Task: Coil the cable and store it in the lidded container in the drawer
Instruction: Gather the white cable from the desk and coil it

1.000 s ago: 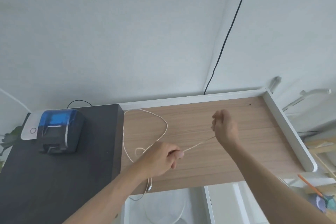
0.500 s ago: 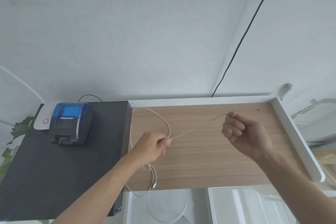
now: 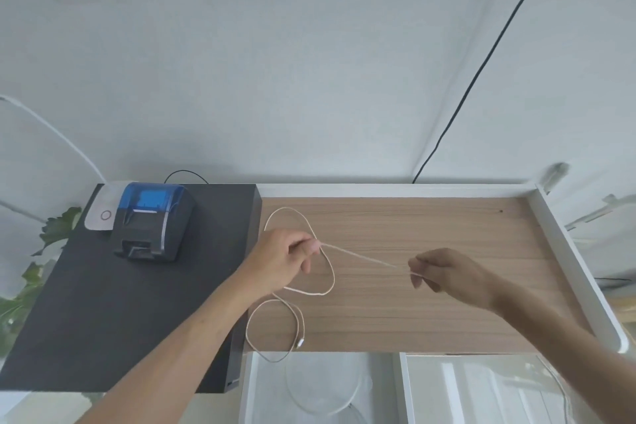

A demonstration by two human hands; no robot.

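Looking down at the whole setup, biggest thing first: one wooden surface (image 3: 430, 313) with a white rim is taking up the middle, and one black slab (image 3: 103, 313) is butting against its left side. One small printer with a blue lid (image 3: 151, 220) is sitting on that black slab, with a white gadget tucked just behind it. Below the wooden surface, what looks like an open white drawer (image 3: 323, 385) is showing, and something round and clear is sitting in it, probably the lidded container (image 3: 323, 385), though it's too washed out to be sure.

Two hands are working, one cable (image 3: 325, 272). The left hand (image 3: 282, 262) is pinching the cable between thumb and fingertips, grip closed tight on it. The right hand (image 3: 447, 274) is doing the same further along, fingers curled in and nipping the strand, so a straight stretch is running taut between them above the wood. The rest is lying loose on the surface in two sloppy loops, with one connector end (image 3: 301, 342) resting near the front edge.

Progress-wise I'd say this is barely getting going: no tidy coil is forming yet, and the storing and lid part is all still waiting.
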